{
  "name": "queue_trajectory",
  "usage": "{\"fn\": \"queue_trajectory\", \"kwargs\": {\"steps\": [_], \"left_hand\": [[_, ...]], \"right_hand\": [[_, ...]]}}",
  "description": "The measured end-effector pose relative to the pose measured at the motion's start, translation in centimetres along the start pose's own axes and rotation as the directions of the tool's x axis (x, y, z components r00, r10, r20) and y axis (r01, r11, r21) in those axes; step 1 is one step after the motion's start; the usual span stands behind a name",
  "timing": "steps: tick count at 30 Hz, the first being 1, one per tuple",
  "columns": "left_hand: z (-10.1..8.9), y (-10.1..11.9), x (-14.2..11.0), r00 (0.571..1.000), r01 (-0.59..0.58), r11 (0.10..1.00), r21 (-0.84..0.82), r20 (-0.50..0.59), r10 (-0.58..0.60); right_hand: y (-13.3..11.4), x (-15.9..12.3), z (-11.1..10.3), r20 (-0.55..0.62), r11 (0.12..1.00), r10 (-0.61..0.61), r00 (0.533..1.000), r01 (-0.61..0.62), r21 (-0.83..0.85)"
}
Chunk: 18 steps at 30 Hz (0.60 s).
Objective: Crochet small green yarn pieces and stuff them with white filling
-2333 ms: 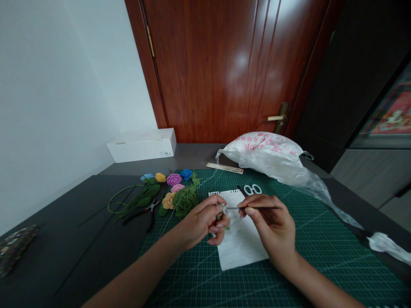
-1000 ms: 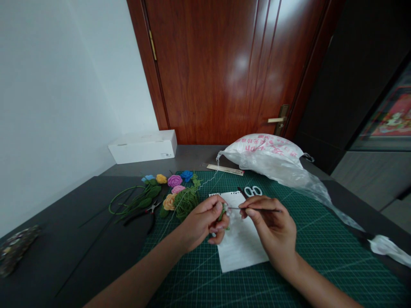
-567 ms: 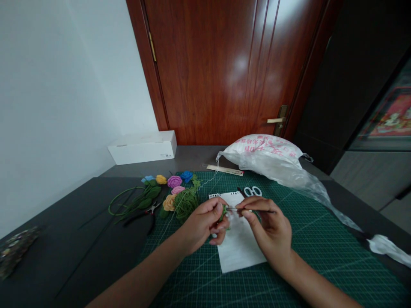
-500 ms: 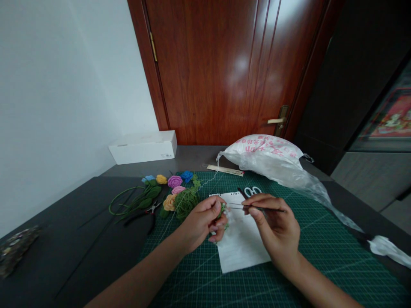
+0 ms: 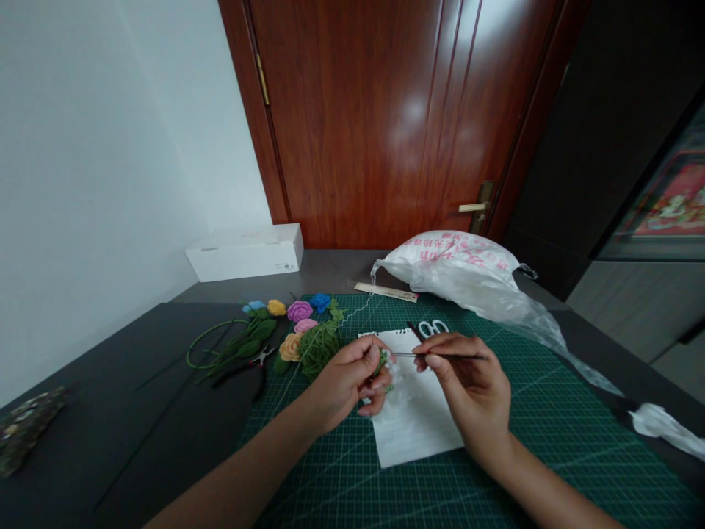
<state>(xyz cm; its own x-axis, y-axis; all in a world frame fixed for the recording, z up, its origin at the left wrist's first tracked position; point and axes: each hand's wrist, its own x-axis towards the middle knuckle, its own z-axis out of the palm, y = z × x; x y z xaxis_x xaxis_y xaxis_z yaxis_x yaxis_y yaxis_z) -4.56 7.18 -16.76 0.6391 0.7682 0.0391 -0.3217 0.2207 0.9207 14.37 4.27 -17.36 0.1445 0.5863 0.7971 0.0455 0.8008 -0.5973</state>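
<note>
yarn piece (image 5: pixel 387 361), pinched in left hand (image 5: pixel 352 378) over the paper's (image 5: pixel 416 426) left part; thin tool (image 5: pixel 406 355), pinched in right hand (image 5: pixel 478 389) above the paper, pointing at the yarn piece; scissors (image 5: pixel 433 328) at the paper's far side.

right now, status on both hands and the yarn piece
Left fingers pinching green yarn piece. Right fingers gripping thin tool, tip near piece. Scissors just beyond, apparently not blocking.

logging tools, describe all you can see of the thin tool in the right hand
The thin tool is straight, dark-handled, with a shiny, metal-looking shaft. The right hand pinches it nearly level above the paper, tip near the green-and-white piece in the left hand; tip shape unclear.
</note>
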Motion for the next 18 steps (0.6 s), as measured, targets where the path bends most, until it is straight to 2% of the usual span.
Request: {"fn": "queue_trajectory", "kwargs": {"steps": [5, 18], "left_hand": [[-0.27, -0.09, 0.08, 1.000, -0.005, 1.000, -0.010, -0.016, 0.005], [0.15, 0.00, -0.18, 1.000, 0.008, 0.999, 0.033, 0.029, -0.009]], "right_hand": [[0.04, -0.12, 0.01, -0.028, 1.000, 0.013, 1.000, -0.013, 0.007], [-0.07, -0.02, 0.23, 0.009, 1.000, 0.002, 1.000, -0.002, -0.012]]}}
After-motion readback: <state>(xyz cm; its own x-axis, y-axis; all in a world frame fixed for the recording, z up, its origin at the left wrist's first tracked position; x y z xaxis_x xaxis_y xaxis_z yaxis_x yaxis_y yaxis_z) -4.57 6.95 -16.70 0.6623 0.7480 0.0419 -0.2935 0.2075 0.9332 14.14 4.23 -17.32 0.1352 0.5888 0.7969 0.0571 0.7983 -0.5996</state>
